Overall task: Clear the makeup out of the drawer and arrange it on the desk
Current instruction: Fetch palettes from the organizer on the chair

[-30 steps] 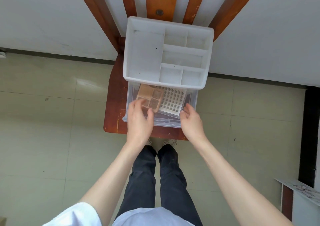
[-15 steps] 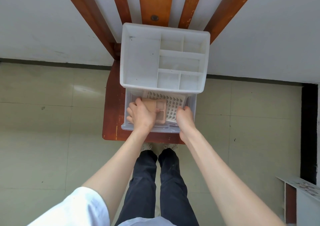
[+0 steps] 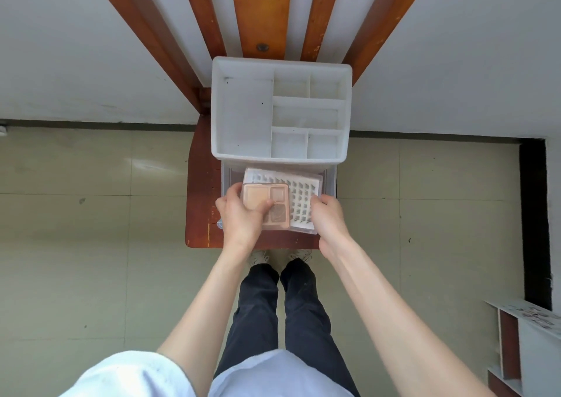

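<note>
- Looking straight down, you've got both hands in the clear pull-out drawer (image 3: 331, 181) just below the middle of the frame.
- Your left hand (image 3: 241, 214) is holding the pink makeup palette (image 3: 267, 197), thumb curled over its top, fingers wrapped round its left edge.
- That palette sits on top of a flat white tray of false lashes (image 3: 300, 197), overlapping its left part. Both are over the open drawer; can't tell if they're lifted off its floor or resting in it.
- Your right hand (image 3: 329, 219) is gripping the lash tray by its right edge, fingers curled round it.
- Right above the drawer, dead centre of the frame, is the white organizer box (image 3: 221, 117) with one big compartment on the left and smaller ones stacked on the right.
- The whole unit stands on a reddish wooden chair seat (image 3: 200, 184), with the chair's back slats fanning out at the top of the frame.
- Your dark trousers and shoes show below the seat, over pale floor tiles.
- A white shelf edge (image 3: 528, 314) peeks in at the lower right corner.
</note>
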`<action>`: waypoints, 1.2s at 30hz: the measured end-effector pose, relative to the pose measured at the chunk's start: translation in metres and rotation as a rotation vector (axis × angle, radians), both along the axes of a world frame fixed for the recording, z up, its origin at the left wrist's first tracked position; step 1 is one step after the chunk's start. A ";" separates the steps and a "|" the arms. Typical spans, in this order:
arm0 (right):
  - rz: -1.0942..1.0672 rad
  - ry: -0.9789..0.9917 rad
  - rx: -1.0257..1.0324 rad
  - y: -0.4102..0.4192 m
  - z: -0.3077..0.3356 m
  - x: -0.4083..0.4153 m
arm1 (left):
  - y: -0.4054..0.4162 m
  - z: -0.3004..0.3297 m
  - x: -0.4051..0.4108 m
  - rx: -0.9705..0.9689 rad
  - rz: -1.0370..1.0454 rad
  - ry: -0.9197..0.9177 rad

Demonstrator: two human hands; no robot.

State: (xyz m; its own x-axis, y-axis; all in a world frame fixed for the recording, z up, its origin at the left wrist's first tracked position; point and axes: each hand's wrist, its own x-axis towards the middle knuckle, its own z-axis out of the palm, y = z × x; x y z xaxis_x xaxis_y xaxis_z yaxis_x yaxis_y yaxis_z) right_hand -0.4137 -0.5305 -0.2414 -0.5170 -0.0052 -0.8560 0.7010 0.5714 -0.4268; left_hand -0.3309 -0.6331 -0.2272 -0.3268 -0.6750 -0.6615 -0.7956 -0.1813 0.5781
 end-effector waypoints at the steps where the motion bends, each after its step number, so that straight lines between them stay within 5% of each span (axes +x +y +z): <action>1: -0.008 -0.004 -0.002 0.004 0.005 0.002 | 0.001 0.004 0.005 0.006 0.015 -0.005; 11: -0.126 -0.068 -0.273 0.058 0.095 0.003 | 0.002 0.066 0.020 0.132 0.012 0.149; 17: -0.275 0.067 -0.376 0.114 0.151 0.011 | 0.022 0.110 0.002 0.248 -0.107 0.247; 27: -1.079 0.448 -0.430 0.265 0.220 0.103 | 0.156 0.190 -0.046 0.493 -0.551 0.330; 36: -1.703 0.697 -0.376 0.446 0.254 0.245 | 0.379 0.246 -0.012 0.597 -1.063 0.365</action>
State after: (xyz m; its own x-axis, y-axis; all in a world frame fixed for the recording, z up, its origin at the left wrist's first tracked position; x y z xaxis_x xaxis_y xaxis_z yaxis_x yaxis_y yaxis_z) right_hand -0.1689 -0.0843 0.0122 -0.3797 0.7093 -0.5939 0.0108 -0.6386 -0.7695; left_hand -0.3428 -0.2540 0.0185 -0.7481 0.4014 -0.5284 -0.5206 0.1387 0.8425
